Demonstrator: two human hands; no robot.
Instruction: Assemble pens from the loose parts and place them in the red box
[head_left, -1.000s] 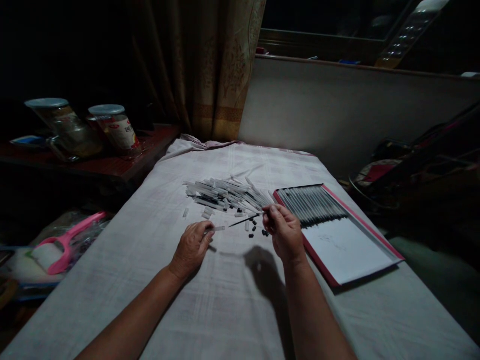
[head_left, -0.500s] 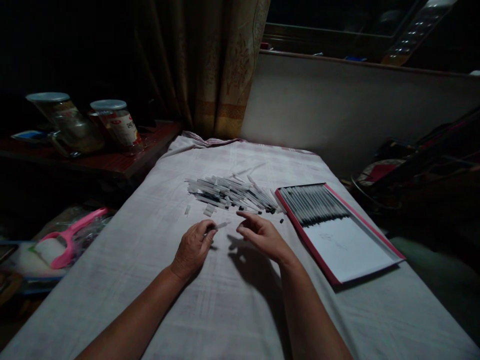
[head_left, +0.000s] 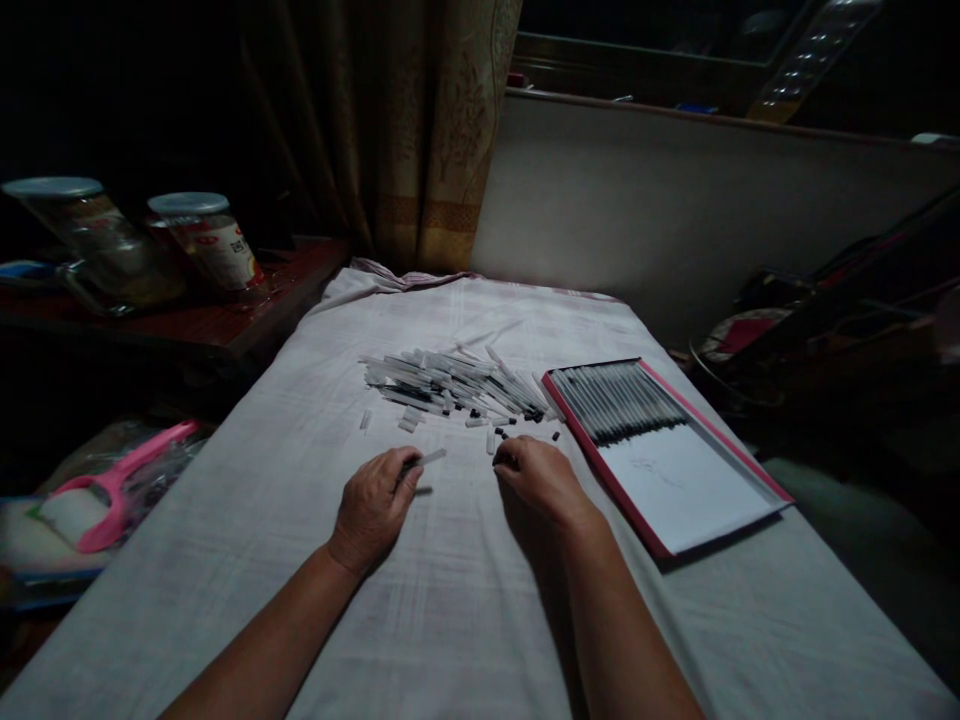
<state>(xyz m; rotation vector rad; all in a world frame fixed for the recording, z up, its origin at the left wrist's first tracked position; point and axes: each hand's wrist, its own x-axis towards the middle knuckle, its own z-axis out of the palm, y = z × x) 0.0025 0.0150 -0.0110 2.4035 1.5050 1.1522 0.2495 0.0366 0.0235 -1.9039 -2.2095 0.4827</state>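
My left hand [head_left: 375,505] rests on the white cloth and pinches a clear pen barrel [head_left: 427,459] that points to the right. My right hand [head_left: 541,478] lies knuckles-up on the cloth, its fingertips curled down at the small black caps [head_left: 501,434] scattered in front of it. What its fingers hold, if anything, is hidden. Just beyond both hands lies a pile of clear pen barrels and refills [head_left: 454,385]. A red-edged tray [head_left: 697,490] to the right holds a row of assembled pens [head_left: 619,401] at its far end.
The cloth-covered table [head_left: 465,600] runs toward a curtain [head_left: 420,130] and a pale wall. Two lidded jars [head_left: 206,240] stand on a dark wooden shelf at the left. A pink-handled roller [head_left: 112,488] lies below it. Dark clutter fills the right side.
My right hand let go of the thin black refill it held near the pile, swung left and dropped to the cloth by the black caps. My left hand stayed put with the barrel.
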